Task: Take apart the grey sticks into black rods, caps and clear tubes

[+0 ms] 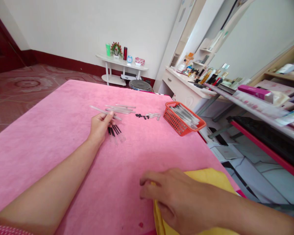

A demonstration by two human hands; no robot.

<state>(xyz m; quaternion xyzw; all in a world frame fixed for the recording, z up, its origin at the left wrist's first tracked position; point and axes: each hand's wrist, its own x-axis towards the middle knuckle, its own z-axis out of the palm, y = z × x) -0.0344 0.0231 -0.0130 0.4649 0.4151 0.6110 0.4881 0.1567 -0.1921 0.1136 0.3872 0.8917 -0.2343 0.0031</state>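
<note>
Picking seems underway: left hand [99, 125] pinches a tube [107, 113] beside the pile [123, 109], right hand [176, 195] rests curled on cloth [210, 178], grip unclear; lifting clear calls for a steady pinch.

Room at the left and middle, clutter at the far right.
The pink tabletop [51, 130] lay bare left of the left hand [100, 125] and between it and the right hand [176, 195]. Past the left hand, closed on a clear tube [95, 108], loose tubes [123, 109], black-tipped pieces [115, 132] and black caps [140, 116] barred the far middle; an orange basket [183, 119] blocked the right edge, a yellow cloth [210, 178] the near corner.
</note>
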